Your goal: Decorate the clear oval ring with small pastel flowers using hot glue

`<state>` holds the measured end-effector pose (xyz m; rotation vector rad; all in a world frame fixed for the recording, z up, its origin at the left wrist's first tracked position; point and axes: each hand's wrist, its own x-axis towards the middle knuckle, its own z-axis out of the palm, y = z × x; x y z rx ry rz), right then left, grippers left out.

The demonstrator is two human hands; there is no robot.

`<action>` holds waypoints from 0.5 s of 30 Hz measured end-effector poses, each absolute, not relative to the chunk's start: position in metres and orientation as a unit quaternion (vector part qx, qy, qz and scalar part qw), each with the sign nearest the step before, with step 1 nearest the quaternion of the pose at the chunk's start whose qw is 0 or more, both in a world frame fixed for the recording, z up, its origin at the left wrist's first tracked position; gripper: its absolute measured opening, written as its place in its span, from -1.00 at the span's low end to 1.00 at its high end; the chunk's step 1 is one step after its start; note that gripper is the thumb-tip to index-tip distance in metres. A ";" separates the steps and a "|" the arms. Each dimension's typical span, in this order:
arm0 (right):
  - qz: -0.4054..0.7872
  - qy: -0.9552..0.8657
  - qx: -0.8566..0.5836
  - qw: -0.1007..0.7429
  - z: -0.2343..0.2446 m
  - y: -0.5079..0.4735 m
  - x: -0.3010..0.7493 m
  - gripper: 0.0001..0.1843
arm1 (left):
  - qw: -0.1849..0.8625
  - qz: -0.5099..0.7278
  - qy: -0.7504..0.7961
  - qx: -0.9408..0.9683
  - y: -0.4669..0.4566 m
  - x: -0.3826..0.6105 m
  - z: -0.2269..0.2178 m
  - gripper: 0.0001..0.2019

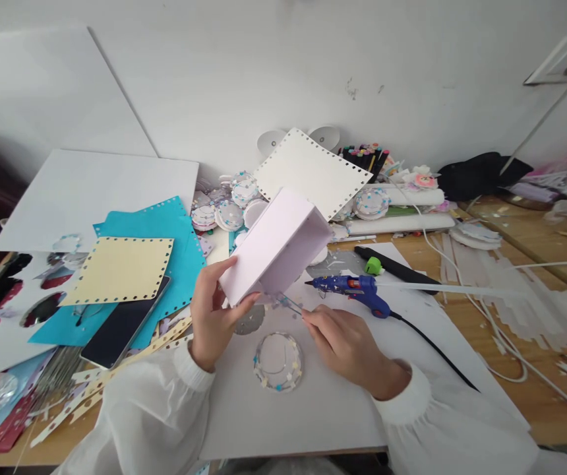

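Leaning mid-frame, the pale box (268,244) seems light, stiff, dentable, best held by its edges; the left hand (214,313) clasps one end, the right hand (345,340) pinches a thin tool (291,304).

Backed by a softly lit, scuffed pale wall (204,79) with 1 socket (556,64) at right; furnished with a wooden table (555,430).
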<state>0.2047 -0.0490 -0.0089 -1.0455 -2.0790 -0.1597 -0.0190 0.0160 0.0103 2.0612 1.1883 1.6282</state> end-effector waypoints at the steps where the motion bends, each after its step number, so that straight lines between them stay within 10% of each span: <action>1: -0.065 -0.821 -0.409 0.393 -0.009 -0.049 0.205 -0.81 | 0.129 0.558 0.407 0.711 0.016 -0.019 0.010 -0.46; 15: -0.034 -0.731 -0.462 0.500 -0.013 -0.058 0.216 -0.63 | 0.216 0.632 0.524 0.528 0.039 -0.038 0.024 -0.61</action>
